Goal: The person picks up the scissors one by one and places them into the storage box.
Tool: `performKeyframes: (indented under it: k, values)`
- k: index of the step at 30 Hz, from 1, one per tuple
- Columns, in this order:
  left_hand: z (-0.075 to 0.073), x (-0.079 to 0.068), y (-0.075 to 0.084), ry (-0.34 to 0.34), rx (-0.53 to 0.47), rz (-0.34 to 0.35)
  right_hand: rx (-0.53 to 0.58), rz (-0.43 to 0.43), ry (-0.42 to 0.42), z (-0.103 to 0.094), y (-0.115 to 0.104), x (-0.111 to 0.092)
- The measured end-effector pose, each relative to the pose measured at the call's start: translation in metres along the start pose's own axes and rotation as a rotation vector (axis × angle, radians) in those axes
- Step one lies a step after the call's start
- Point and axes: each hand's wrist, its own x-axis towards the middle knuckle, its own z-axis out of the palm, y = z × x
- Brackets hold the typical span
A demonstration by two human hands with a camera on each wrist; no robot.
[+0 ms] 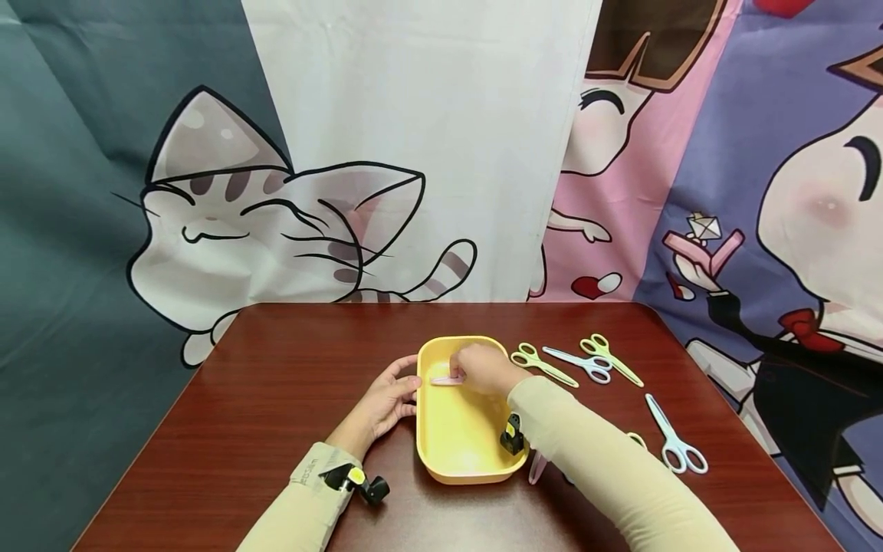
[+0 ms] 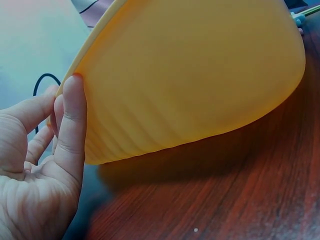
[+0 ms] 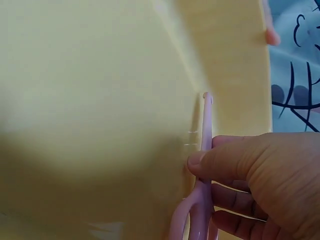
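Observation:
A yellow plastic tray [image 1: 458,452] lies lengthwise on the table. Inside its far part, my right hand [image 1: 486,368] pinches a pair of pink scissors [image 3: 200,200] between thumb and fingers. The closed blades [image 1: 444,380] point toward the tray's left wall, and the hand partly covers the scissors in the head view. My left hand [image 1: 386,399] touches the tray's left side from outside with its fingers extended. In the left wrist view, one fingertip [image 2: 75,82] meets the outer wall just under the rim.
Several scissors lie right of the tray: a yellow-green pair [image 1: 545,366], a light blue pair [image 1: 586,363], another yellow-green pair [image 1: 612,359] and a blue pair [image 1: 672,437]. A pink piece [image 1: 537,468] shows beside the tray, partly under my right forearm. A printed cloth [image 1: 441,153] hangs behind the table.

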Motion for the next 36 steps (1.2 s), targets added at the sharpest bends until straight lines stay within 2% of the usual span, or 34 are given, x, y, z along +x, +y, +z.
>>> performKeyframes:
  k: [4, 10, 19, 28, 31, 36]
  values:
    - [0.001, 0.000, 0.000, 0.007, 0.012, -0.005, 0.017, 0.024, -0.019, 0.005, 0.000, -0.001]
    - [0.000, 0.001, -0.001, 0.024, 0.015, -0.009, 0.053, 0.004, -0.012, 0.008, 0.000, 0.000]
    - [0.001, 0.001, -0.001, -0.003, 0.002, -0.006, 0.097, 0.004, -0.026, 0.009, 0.004, 0.001]
    - [0.000, 0.001, -0.001, 0.003, 0.006, -0.012, 0.154, 0.081, -0.077, 0.000, 0.001, -0.002]
    - [0.000, 0.001, -0.001, 0.015, 0.004, -0.017, 0.206, 0.091, -0.053, -0.011, 0.001, -0.004]
    - [0.001, 0.000, -0.001, 0.019, -0.012, -0.018, 0.196, 0.103, 0.119, -0.032, 0.013, -0.008]
